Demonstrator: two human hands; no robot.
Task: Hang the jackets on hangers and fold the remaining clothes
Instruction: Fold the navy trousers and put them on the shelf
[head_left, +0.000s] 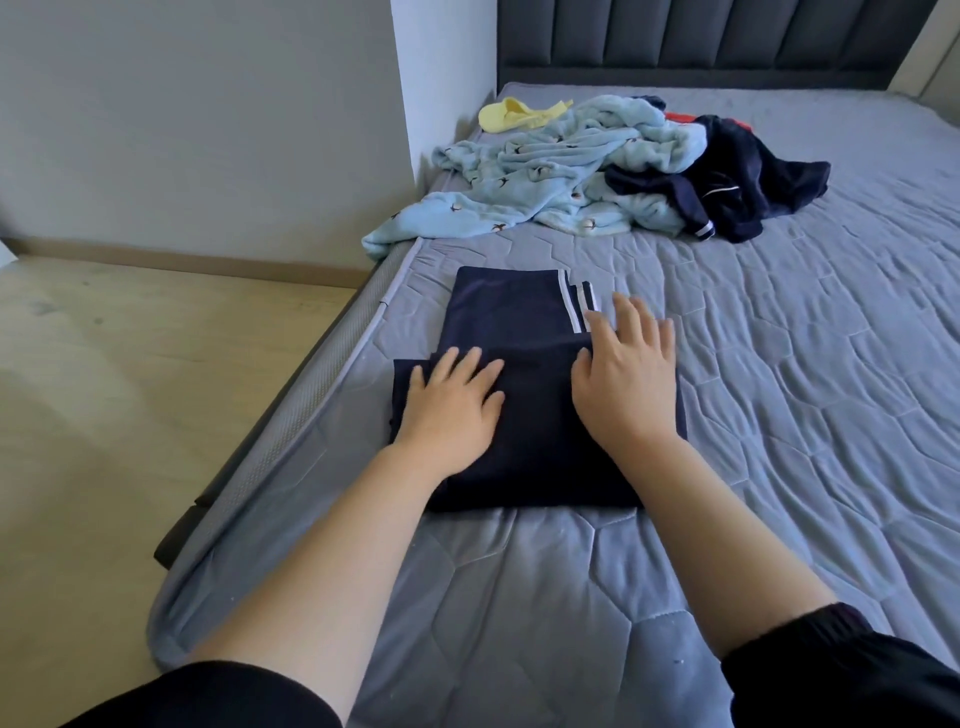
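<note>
Head view, the only one. Item: navy garment (509, 312) with striped trim (581, 304) at its far right corner, lying part-folded at the centre of the frame on the grey quilted mattress (805, 415), near that mattress's left edge. A nearer layer is turned over the farther one, so I judge the step in hand to be smoothing a fold before the next. Item: left hand (452, 402), centre-left, flat on the nearer layer, fingers straight and a little spread, gripping nothing. Item: right hand (626, 379), just right of centre, likewise flat and spread, palm on the cloth, fingertips reaching beside the trim; nothing pinched. Item: heap of clothes (613, 156), upper centre, well apart from the hands: a pale blue fleece piece (519, 182), a yellow piece (514, 115) at its far left, a dark navy piece with white piping (743, 182) at its right, a scrap of red (679, 117) behind. Whether any is a jacket I cannot tell, and no hanger shows. Item: dark padded headboard (701, 36), top of frame; pale floor (130, 374), left. Handling note, my own judgement: press outward from the middle with both palms to drive creases to the edges, square the nearer layer with the one beneath, bring the trim into line, and only then lift an end for the closing fold. The cloth looks thin, so one palm should anchor it while the other moves.
</note>
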